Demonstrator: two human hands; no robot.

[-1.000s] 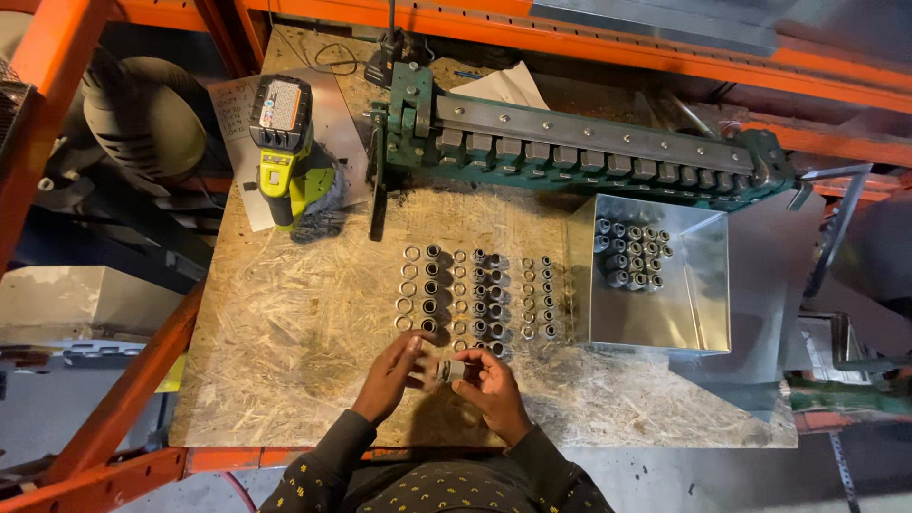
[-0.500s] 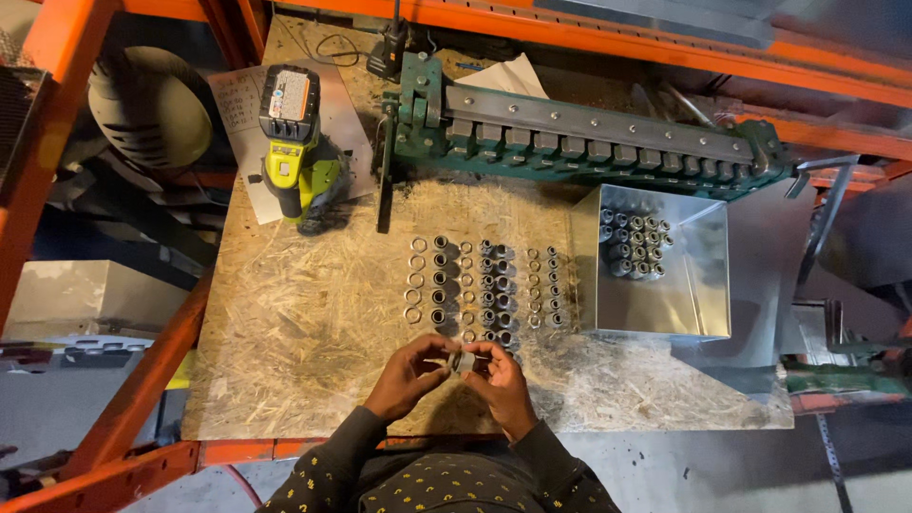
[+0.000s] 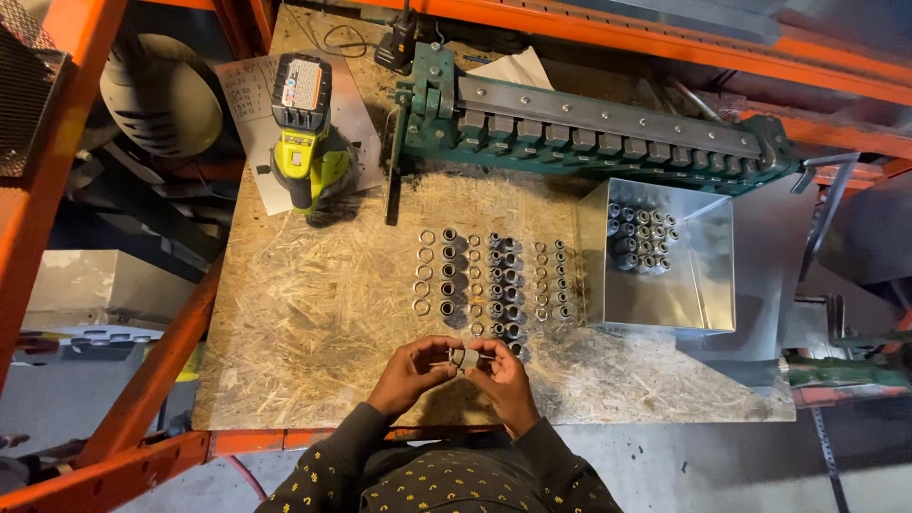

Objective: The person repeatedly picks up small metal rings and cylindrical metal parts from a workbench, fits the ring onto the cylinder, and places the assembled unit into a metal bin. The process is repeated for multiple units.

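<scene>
My left hand (image 3: 410, 371) and my right hand (image 3: 501, 373) meet above the near edge of the chipboard bench top (image 3: 313, 313). Between their fingertips they pinch one small grey metal fitting (image 3: 465, 357). Just beyond the hands, rows of small metal rings and short sleeves (image 3: 494, 275) stand lined up on the board. Both sleeves are dark with yellow dots.
A shiny metal tray (image 3: 684, 285) with several upright fittings sits to the right. A green bending brake (image 3: 589, 128) runs along the back. A yellow-green cordless drill (image 3: 306, 142) lies on a paper sheet at back left. Orange rack beams frame the bench.
My left hand has come off the board and joined the right hand. Both now hold the fitting together, slightly nearer to me.
</scene>
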